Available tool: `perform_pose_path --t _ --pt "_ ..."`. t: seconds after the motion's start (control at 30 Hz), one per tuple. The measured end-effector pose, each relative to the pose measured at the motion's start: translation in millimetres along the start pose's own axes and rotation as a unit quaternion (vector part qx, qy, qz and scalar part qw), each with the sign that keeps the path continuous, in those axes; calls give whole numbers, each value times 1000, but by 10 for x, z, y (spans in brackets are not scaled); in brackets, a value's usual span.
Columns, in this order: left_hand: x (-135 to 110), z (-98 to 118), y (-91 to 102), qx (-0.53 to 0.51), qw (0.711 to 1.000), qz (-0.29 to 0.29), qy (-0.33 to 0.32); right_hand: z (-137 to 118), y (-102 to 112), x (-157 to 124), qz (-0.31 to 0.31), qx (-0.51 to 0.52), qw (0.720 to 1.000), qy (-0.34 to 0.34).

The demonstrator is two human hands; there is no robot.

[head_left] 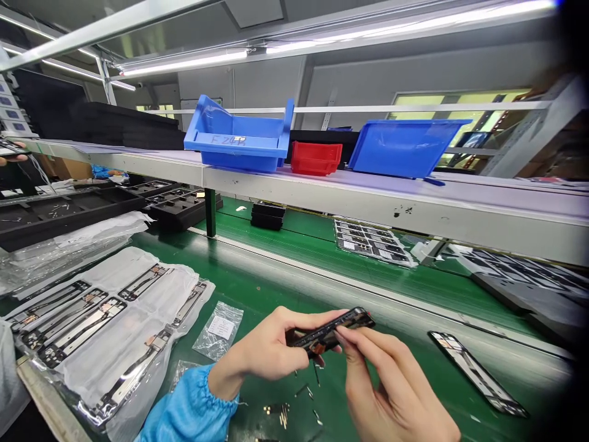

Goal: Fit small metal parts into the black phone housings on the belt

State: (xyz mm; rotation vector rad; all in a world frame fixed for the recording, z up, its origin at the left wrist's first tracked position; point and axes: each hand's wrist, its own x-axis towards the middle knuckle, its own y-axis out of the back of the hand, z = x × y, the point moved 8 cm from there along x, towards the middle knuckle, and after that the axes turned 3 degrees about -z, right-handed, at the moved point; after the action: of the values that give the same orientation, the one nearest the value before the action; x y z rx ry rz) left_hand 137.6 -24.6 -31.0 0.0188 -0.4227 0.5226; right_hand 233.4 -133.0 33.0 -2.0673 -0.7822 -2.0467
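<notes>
A dark phone frame (322,337) is tilted up above the green bench, with my left hand (271,344) wrapped round one end. At its near edge, the thumb and index fingertip of my right hand (386,374) are pinched together against the frame. Whatever lies between those fingertips is too small or hidden to make out. Below the hands, several small metal and dark slim parts (281,414) are scattered on the green mat. Another phone frame (478,373) lies flat at the right.
A clear plastic tray (133,337) with several phone frames sits at left, beside a labelled plastic bag (219,328). Black foam trays (69,212) stand behind. The raised shelf (322,193) carries blue bins (243,159) and a red bin (315,158). Another person's hand (13,156) shows far left.
</notes>
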Motion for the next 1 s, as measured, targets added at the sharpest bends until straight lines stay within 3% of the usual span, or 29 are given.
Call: perform_pose_path --t 0.33,0.53,0.8,1.0 --pt "-4 37 -26 15 1000 -8 15 127 -82 -1 -38 79 995 48" --pt "43 -5 -75 -85 996 1 19 105 35 -13 40 57 997 30" --pt "43 110 -119 -103 995 -15 11 0 85 51 32 76 996 33" --pt "34 95 -83 -55 999 0 0 -50 128 70 52 55 997 20"
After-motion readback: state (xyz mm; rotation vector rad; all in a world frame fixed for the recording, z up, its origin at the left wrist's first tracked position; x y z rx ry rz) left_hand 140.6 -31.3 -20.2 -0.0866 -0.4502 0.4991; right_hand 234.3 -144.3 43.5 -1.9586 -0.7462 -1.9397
